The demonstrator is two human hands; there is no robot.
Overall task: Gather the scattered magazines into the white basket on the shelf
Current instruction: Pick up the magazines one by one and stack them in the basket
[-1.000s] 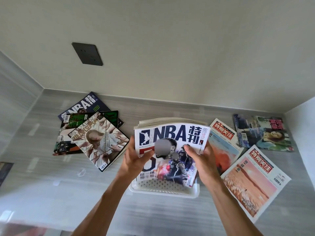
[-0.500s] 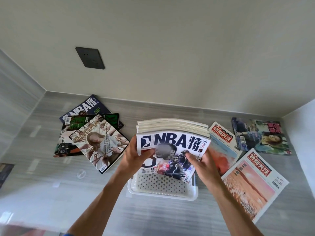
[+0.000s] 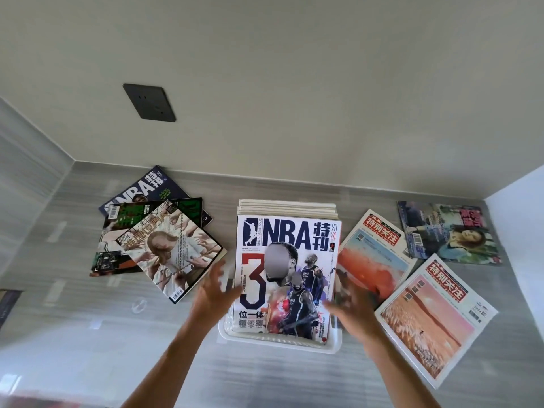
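Head cam, fwd-down, close over shelf (image 3: pixel 88 334)

Both hands are motion-blurred: the left hand (image 3: pixel 216 290) and right hand (image 3: pixel 351 307) have smeared fingers, so contact with the white basket (image 3: pixel 279 343) cannot be told. The NBA magazine (image 3: pixel 287 275) hides the basket's interior (only the six-o'clock rim shows). At nine o'clock, a dark object (image 3: pixel 8 304) is cut by the edge. Forearms run off at six o'clock.
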